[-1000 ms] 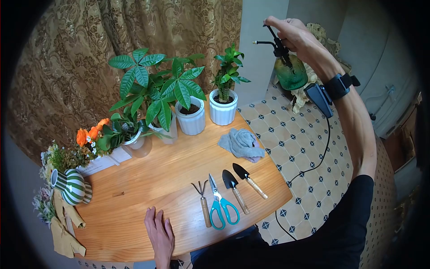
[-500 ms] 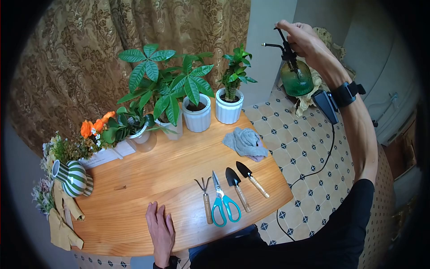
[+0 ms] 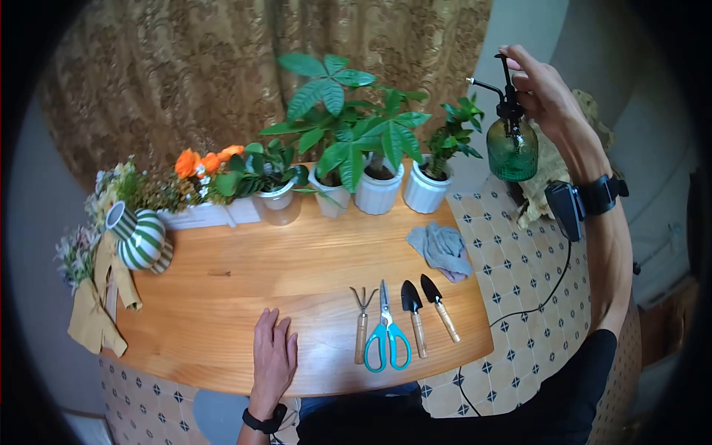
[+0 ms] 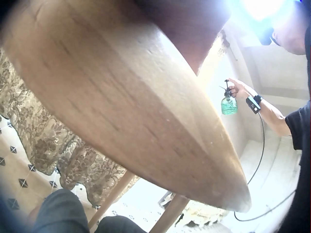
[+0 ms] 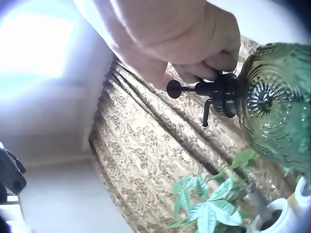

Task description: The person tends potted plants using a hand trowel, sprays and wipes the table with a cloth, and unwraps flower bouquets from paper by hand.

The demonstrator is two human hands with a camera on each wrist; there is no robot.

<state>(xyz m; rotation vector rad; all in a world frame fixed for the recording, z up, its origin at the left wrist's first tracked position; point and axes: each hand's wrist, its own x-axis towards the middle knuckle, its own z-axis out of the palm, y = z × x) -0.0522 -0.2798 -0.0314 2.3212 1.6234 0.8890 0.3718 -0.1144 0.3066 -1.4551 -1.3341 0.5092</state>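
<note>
In the head view my right hand (image 3: 549, 96) grips the black neck of a green glass spray bottle (image 3: 512, 152), its thumb at the plunger top. The bottle hangs upright in the air, right of the small potted plant (image 3: 428, 185), its nozzle pointing left. The right wrist view shows fingers curled round the neck of the bottle (image 5: 279, 104). My left hand (image 3: 274, 352) rests palm down on the wooden table (image 3: 208, 311), fingers relaxed, left of the hand rake (image 3: 361, 337).
Teal scissors (image 3: 386, 337), two small trowels (image 3: 413, 315) (image 3: 443, 311) and a grey cloth (image 3: 439, 248) lie on the table. Several potted plants line its back edge. A striped vase (image 3: 141, 239), flowers and tan gloves (image 3: 96, 322) are at the left. A cable hangs at the right.
The head view has shifted, so the table and plants appear further right and the plants lower. My right hand still holds the bottle, now beside the small plant; my left hand stays on the table.
</note>
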